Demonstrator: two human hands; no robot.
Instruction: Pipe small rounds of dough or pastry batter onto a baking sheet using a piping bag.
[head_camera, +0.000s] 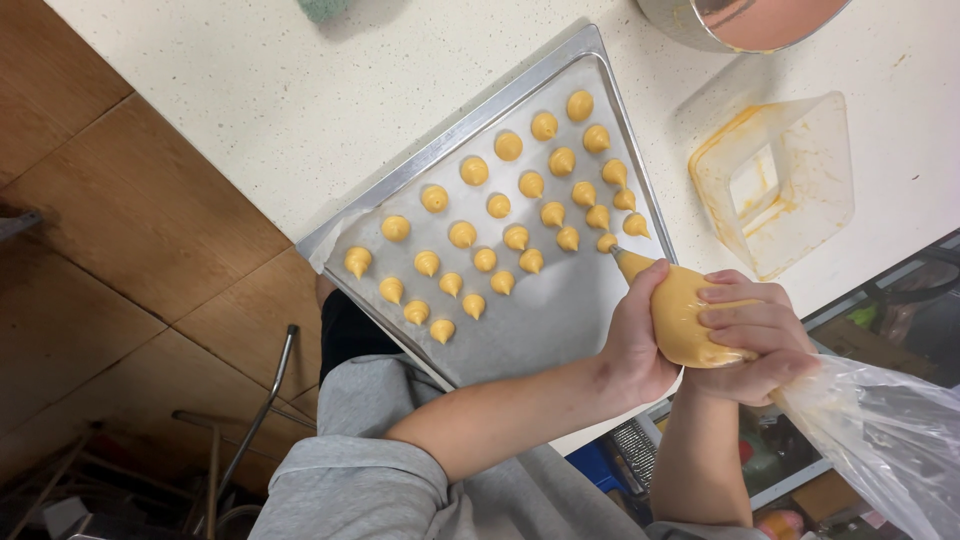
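A piping bag (680, 312) full of orange-yellow batter is gripped by both hands. My left hand (630, 352) wraps its lower part near the metal nozzle (628, 262). My right hand (752, 345) squeezes the top, and the loose clear plastic end (880, 440) trails off to the right. The nozzle tip points at the paper-lined metal baking tray (450, 140), right next to the nearest mound. Several rows of small piped mounds (510, 235) cover the tray's far part; its near right part (560, 320) is bare paper.
The tray lies on a pale speckled counter (300, 90). A clear square container smeared with batter (775, 185) stands to its right, a metal bowl (740, 20) beyond that, and a green sponge (322, 8) at the top edge. Wooden floor (120, 250) and metal stool legs (260, 410) are at left.
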